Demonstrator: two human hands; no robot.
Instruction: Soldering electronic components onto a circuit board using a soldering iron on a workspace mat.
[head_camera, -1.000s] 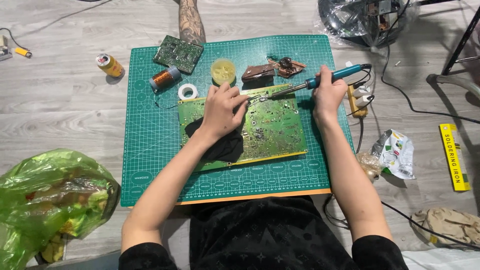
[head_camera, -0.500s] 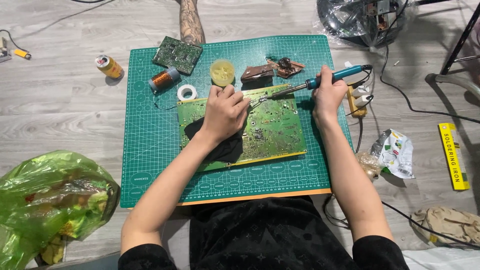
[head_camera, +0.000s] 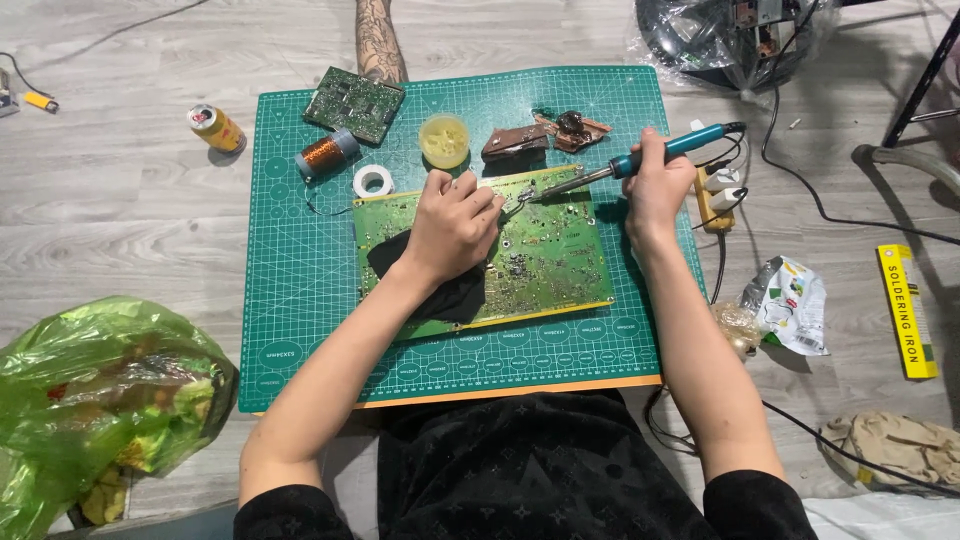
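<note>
Right hand (head_camera: 655, 185) grips teal-handled soldering iron (head_camera: 640, 160); left hand (head_camera: 452, 225), closed around small tool, presses large green circuit board (head_camera: 545, 255), frame centre. Risk: hot tip near left fingertips, burn if slips.

The left hand (head_camera: 450, 225) lies palm-down with fingers curled, its bare forearm running back toward the near left. The right hand (head_camera: 655, 185) is clenched in a fist farther right, wrist straight, forearm angled toward the near right.

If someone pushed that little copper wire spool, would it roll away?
Probably yes: the copper wire spool lies on its round side on the flat green cutting mat, so a nudge would likely roll it. It looks small, so likely light to lift.
</note>
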